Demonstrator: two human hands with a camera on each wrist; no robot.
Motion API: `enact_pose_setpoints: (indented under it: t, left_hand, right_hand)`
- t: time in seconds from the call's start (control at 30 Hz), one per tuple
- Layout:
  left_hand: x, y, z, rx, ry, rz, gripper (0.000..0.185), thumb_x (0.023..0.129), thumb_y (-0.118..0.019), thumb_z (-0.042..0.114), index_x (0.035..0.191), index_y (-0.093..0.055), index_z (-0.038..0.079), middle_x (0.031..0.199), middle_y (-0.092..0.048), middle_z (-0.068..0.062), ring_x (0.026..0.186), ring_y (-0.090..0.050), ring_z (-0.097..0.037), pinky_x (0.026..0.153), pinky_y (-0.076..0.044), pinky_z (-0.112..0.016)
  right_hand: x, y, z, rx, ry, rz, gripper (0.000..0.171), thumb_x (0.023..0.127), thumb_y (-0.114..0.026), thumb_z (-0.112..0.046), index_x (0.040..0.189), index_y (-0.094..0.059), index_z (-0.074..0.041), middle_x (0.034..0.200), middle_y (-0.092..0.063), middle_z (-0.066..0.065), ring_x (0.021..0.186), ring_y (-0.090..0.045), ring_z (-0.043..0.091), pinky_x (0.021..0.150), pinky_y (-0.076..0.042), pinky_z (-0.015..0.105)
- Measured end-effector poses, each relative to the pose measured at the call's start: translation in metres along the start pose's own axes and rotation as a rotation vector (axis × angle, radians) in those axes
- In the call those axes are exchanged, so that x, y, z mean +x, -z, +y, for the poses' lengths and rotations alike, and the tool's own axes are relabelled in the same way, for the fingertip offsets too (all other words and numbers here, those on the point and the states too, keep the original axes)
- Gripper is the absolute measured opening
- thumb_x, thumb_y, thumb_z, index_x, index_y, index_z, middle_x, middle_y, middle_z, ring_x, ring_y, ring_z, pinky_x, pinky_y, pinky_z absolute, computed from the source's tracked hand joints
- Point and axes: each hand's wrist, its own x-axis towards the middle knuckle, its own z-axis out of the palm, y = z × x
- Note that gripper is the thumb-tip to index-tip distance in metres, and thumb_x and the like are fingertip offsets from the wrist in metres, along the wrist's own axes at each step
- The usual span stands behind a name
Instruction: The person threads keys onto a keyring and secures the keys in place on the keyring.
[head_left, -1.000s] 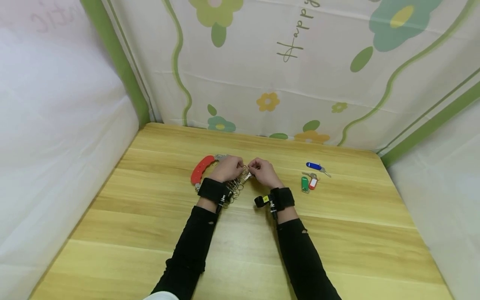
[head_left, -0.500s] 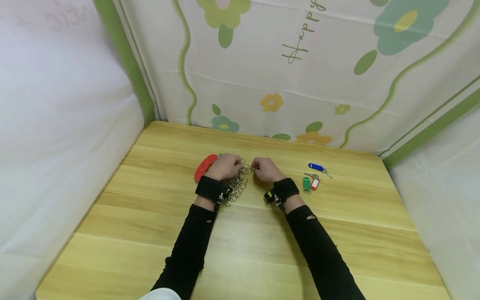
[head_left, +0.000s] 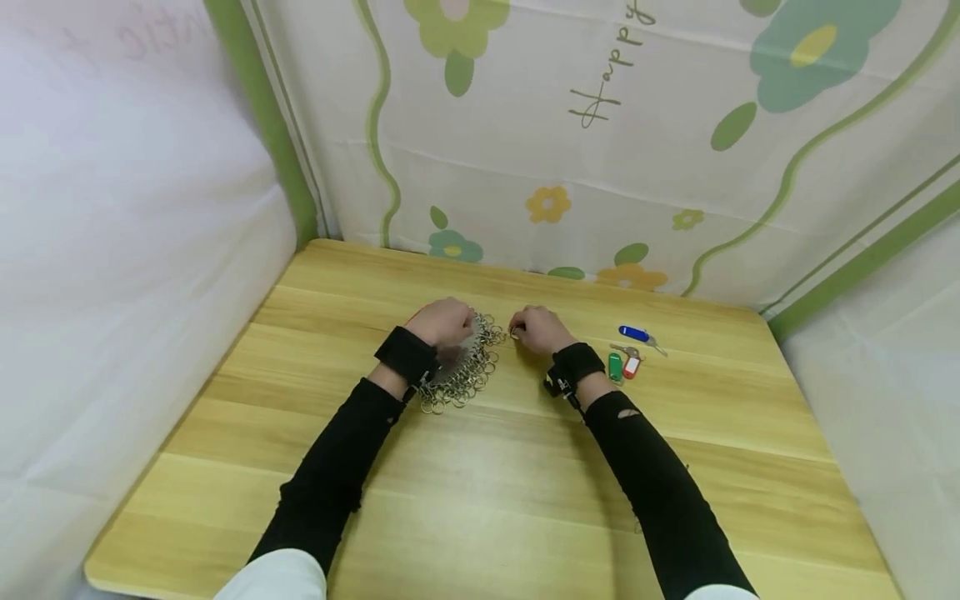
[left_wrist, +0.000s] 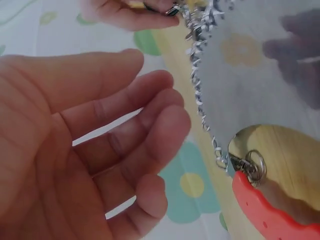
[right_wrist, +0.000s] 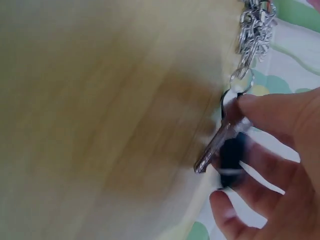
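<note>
One key (right_wrist: 215,146) with one blurred dark tag (right_wrist: 231,157) is pinched in the right hand (head_left: 543,330), beside uncountable overlapping rings (head_left: 463,385). The left hand (head_left: 442,322), loosely curled, holds nothing; it mostly hides one red handle (left_wrist: 262,207) from the head camera. Three tags (head_left: 633,333) lie further right.
</note>
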Motion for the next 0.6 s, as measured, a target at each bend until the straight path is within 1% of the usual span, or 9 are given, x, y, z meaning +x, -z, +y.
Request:
enact_pose_setpoints:
  t: [0.13, 0.27, 0.3, 0.37, 0.4, 0.43, 0.5, 0.53, 0.6]
  left_hand:
    - [0.004, -0.004, 0.008, 0.055, -0.048, -0.037, 0.041, 0.095, -0.051, 0.008, 0.058, -0.036, 0.015, 0.057, -0.021, 0.002, 0.051, -0.018, -0.012, 0.054, -0.023, -0.027]
    - [0.011, -0.012, 0.018, 0.129, -0.104, -0.054, 0.042, 0.094, -0.052, 0.008, 0.058, -0.032, 0.017, 0.056, -0.016, 0.004, 0.052, -0.013, -0.011, 0.055, -0.022, -0.027]
    - [0.013, -0.014, 0.021, 0.147, -0.115, -0.052, 0.043, 0.094, -0.052, 0.008, 0.058, -0.03, 0.017, 0.057, -0.014, 0.004, 0.053, -0.011, -0.012, 0.057, -0.023, -0.028]
    - [0.015, -0.019, 0.025, 0.194, -0.122, -0.042, 0.046, 0.094, -0.054, 0.008, 0.056, -0.029, 0.017, 0.055, -0.014, 0.004, 0.052, -0.012, -0.012, 0.065, -0.031, -0.026]
    - [0.017, -0.021, 0.026, 0.223, -0.124, -0.039, 0.046, 0.094, -0.054, 0.009, 0.056, -0.029, 0.017, 0.055, -0.014, 0.004, 0.052, -0.013, -0.012, 0.071, -0.034, -0.028]
    - [0.018, -0.023, 0.028, 0.25, -0.123, -0.038, 0.045, 0.094, -0.055, 0.01, 0.056, -0.032, 0.017, 0.055, -0.018, 0.004, 0.051, -0.016, -0.012, 0.076, -0.038, -0.029]
    - [0.02, -0.026, 0.032, 0.324, -0.1, -0.047, 0.042, 0.094, -0.059, 0.015, 0.057, -0.039, 0.017, 0.055, -0.028, 0.004, 0.052, -0.025, -0.012, 0.08, -0.04, -0.033]
    - [0.021, -0.028, 0.033, 0.366, -0.095, -0.055, 0.038, 0.093, -0.06, 0.017, 0.059, -0.045, 0.017, 0.057, -0.036, 0.003, 0.052, -0.031, -0.012, 0.08, -0.042, -0.032]
    - [0.023, -0.032, 0.038, 0.437, -0.076, -0.076, 0.027, 0.094, -0.059, 0.019, 0.067, -0.056, 0.017, 0.067, -0.051, 0.001, 0.058, -0.041, -0.012, 0.069, -0.042, -0.032]
  right_hand:
    - [-0.001, -0.003, 0.003, -0.06, -0.026, 0.029, 0.019, 0.095, -0.056, -0.015, 0.107, -0.071, -0.01, 0.101, -0.061, 0.009, 0.097, -0.055, 0.028, 0.083, -0.046, 0.045]
    - [-0.01, 0.001, 0.01, -0.016, -0.058, 0.054, 0.023, 0.096, -0.054, -0.014, 0.113, -0.066, -0.003, 0.106, -0.061, 0.013, 0.1, -0.055, 0.03, 0.087, -0.045, 0.044]
    - [-0.013, 0.003, 0.012, -0.002, -0.071, 0.057, 0.024, 0.096, -0.053, -0.013, 0.114, -0.065, -0.002, 0.107, -0.06, 0.014, 0.102, -0.055, 0.031, 0.088, -0.044, 0.043]
    - [-0.022, 0.008, 0.016, 0.023, -0.1, 0.062, 0.025, 0.096, -0.052, -0.013, 0.113, -0.065, 0.0, 0.109, -0.06, 0.016, 0.103, -0.055, 0.031, 0.089, -0.043, 0.043]
    - [-0.027, 0.011, 0.019, 0.037, -0.119, 0.06, 0.026, 0.096, -0.052, -0.013, 0.113, -0.064, 0.001, 0.109, -0.06, 0.017, 0.102, -0.055, 0.032, 0.089, -0.044, 0.044]
    - [-0.032, 0.013, 0.021, 0.049, -0.143, 0.061, 0.026, 0.095, -0.052, -0.013, 0.112, -0.065, 0.001, 0.108, -0.061, 0.017, 0.101, -0.056, 0.032, 0.087, -0.044, 0.044]
    - [-0.042, 0.018, 0.028, 0.057, -0.191, 0.068, 0.025, 0.095, -0.052, -0.014, 0.109, -0.065, 0.001, 0.105, -0.062, 0.017, 0.097, -0.058, 0.031, 0.085, -0.046, 0.044]
    - [-0.047, 0.02, 0.032, 0.06, -0.209, 0.074, 0.024, 0.094, -0.053, -0.014, 0.107, -0.066, 0.002, 0.104, -0.063, 0.017, 0.094, -0.059, 0.03, 0.083, -0.046, 0.044]
    - [-0.06, 0.026, 0.04, 0.066, -0.238, 0.077, 0.024, 0.094, -0.053, -0.014, 0.105, -0.066, 0.003, 0.101, -0.064, 0.018, 0.086, -0.06, 0.028, 0.077, -0.048, 0.042]
